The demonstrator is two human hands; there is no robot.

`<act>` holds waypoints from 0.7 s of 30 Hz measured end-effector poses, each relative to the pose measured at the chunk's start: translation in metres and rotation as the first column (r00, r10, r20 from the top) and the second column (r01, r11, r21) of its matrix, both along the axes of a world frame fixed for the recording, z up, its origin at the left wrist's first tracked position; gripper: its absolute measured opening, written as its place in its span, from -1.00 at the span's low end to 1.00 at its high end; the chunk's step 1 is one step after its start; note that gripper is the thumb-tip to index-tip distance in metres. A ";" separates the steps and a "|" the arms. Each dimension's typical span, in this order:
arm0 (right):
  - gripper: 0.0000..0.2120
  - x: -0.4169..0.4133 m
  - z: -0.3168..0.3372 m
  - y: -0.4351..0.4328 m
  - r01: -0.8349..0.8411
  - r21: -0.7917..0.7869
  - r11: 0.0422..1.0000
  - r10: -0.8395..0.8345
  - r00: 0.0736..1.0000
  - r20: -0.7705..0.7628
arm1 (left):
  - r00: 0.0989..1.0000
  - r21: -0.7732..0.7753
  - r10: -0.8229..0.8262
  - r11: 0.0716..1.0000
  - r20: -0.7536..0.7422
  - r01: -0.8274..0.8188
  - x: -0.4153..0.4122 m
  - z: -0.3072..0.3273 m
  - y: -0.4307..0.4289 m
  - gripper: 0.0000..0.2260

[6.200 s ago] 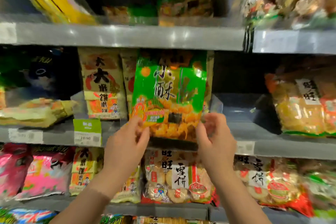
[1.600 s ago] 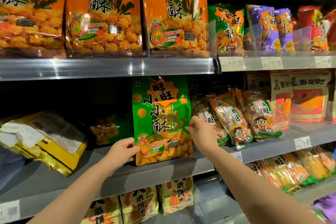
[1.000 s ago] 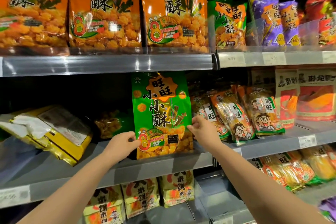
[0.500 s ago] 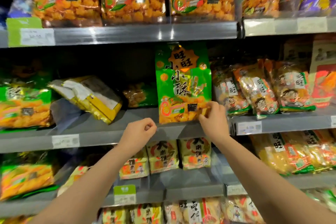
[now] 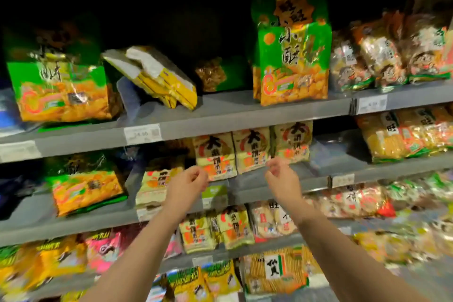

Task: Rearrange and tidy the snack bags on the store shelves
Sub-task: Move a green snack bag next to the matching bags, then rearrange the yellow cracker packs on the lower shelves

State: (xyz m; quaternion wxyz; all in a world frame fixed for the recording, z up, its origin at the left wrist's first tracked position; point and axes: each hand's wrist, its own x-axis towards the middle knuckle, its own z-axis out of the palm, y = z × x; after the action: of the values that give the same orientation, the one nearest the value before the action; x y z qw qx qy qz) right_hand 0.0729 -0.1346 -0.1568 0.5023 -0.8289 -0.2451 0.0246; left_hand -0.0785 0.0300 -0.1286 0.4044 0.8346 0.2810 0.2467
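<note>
The green snack bag (image 5: 294, 61) stands upright on the shelf (image 5: 220, 106), while left grip (image 5: 187, 182) and right grip (image 5: 282, 178) hover below it, loosely curled, empty.

Left hand (image 5: 187, 185) and right hand (image 5: 282, 176) raised (fingers loosely curled, empty).

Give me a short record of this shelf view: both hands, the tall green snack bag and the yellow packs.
left hand: empty, fingers loosely curled
right hand: empty, fingers loosely curled
green snack bag: upright on the middle shelf, held by neither hand
yellow packs: tipped at a slant, left of the green snack bag
</note>
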 end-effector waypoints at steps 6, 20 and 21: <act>-0.96 -0.035 -0.081 0.034 -0.060 -0.151 0.987 0.036 0.987 -0.154 | 0.991 -0.057 0.023 0.998 -0.128 -0.030 -0.026 -0.078 0.025 -0.76; -0.48 0.019 -0.358 0.131 -0.014 -0.269 0.963 -0.005 0.998 -0.069 | 0.968 0.009 0.223 0.975 -0.119 -0.223 0.027 -0.378 0.094 -0.71; -0.39 0.021 -0.375 0.137 0.013 -0.293 0.956 -0.017 1.000 -0.010 | 0.960 0.022 0.259 0.966 -0.102 -0.258 0.029 -0.396 0.097 -0.61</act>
State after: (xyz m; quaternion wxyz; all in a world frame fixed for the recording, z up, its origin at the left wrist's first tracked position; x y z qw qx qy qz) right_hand 0.0943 0.0022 -0.5315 0.3759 -0.8957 -0.2293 0.0620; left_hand -0.0492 0.1274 -0.5243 0.3500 0.8042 0.4072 0.2550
